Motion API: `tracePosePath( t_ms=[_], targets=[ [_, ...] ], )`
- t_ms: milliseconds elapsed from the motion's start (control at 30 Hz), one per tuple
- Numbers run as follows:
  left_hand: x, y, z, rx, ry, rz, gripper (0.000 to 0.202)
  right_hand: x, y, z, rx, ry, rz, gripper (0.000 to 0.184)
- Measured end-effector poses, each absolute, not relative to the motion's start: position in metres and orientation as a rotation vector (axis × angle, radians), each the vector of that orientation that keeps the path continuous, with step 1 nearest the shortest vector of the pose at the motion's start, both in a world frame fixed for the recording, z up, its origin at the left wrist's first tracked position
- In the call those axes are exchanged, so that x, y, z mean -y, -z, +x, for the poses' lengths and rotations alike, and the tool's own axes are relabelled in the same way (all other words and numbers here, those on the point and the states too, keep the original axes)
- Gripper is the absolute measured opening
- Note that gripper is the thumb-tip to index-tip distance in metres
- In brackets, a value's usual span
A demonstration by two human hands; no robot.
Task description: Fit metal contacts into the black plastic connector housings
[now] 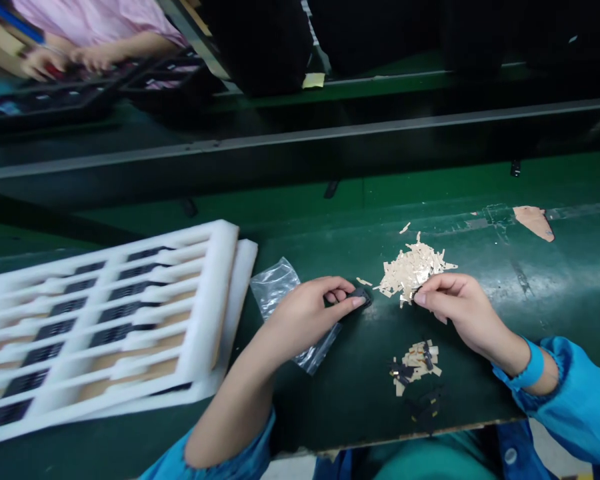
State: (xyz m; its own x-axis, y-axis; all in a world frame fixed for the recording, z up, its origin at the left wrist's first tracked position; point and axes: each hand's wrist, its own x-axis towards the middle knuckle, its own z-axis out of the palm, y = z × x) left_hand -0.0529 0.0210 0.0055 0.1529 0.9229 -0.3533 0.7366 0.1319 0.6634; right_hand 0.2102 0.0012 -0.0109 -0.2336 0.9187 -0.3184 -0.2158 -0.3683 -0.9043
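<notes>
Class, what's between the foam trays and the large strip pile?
A clear bag, the left hand holding a black part, and one loose strip, in the head view.

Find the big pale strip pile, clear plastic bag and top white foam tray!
Big pale strip pile [413, 269]: head view, middle.
Clear plastic bag [277, 284]: head view, upper part.
Top white foam tray [212, 287]: head view, right rim.

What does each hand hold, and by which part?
The left hand pinches a dark piece by its near side. A dark bit shows at the right hand; which part is held is unclear.
</notes>
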Motion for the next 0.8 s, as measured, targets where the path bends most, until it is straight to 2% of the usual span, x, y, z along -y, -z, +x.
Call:
tracePosePath(
  t_ms=[300,400,533,633,800],
  targets=[
    [-0.013,0.002,-0.041,-1.712,-0.678,1.464,0.024,-0.001,0.015,0.209,1.015,-1.705,-1.179,0.007],
    [0.0,-0.006,-0.022,-1.526,-0.779,1.314,0.022,0.001,0.017,0.209,1.035,-1.681,-1.206,0.009],
    [0.017,-0.007,0.007,-1.109,-0.644,1.135,0.032,0.003,0.018,0.209,1.023,-1.641,-1.254,0.01],
    [0.024,0.0,0.019,-1.032,-0.694,1.05,0.042,0.002,0.018,0.209,1.003,-1.63,-1.279,0.007],
    [0.028,0.006,0.02,-0.994,-0.729,0.947,0.047,0.002,0.015,0.207,0.962,-1.588,-1.312,0.006]
  ],
)
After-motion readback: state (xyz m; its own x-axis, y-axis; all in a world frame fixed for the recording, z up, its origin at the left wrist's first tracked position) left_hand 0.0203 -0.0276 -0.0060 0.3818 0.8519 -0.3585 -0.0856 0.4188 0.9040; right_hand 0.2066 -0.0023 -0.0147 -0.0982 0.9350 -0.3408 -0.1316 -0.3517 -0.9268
